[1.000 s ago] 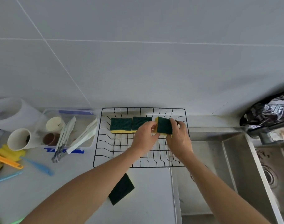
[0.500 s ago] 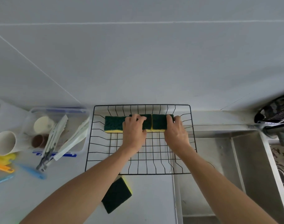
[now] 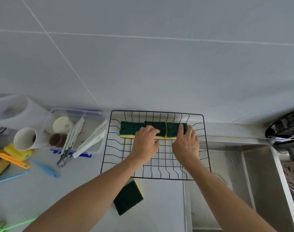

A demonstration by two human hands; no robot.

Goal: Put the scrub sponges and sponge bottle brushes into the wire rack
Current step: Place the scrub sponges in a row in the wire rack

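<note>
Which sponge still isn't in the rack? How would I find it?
Find the black wire rack by the wall. On the white counter just in front of it lies one scrub sponge, tilted. Unlike the three lined up inside, it sits outside, alone.

The white worktop [image 3: 161, 206] carries a black wire rack [image 3: 157, 113] set against the wall. Just in front of the rack lies one green-and-yellow scrub sponge [image 3: 128, 197], green side up. Left of the rack stands a clear plastic container [image 3: 102, 122]. Further left lie a white paper cup [image 3: 25, 138] on its side, an orange-handled brush [image 3: 10, 159] and a blue-handled brush [image 3: 44, 167]. Right of the rack the worktop adjoins a steel sink [image 3: 253, 173].
</note>
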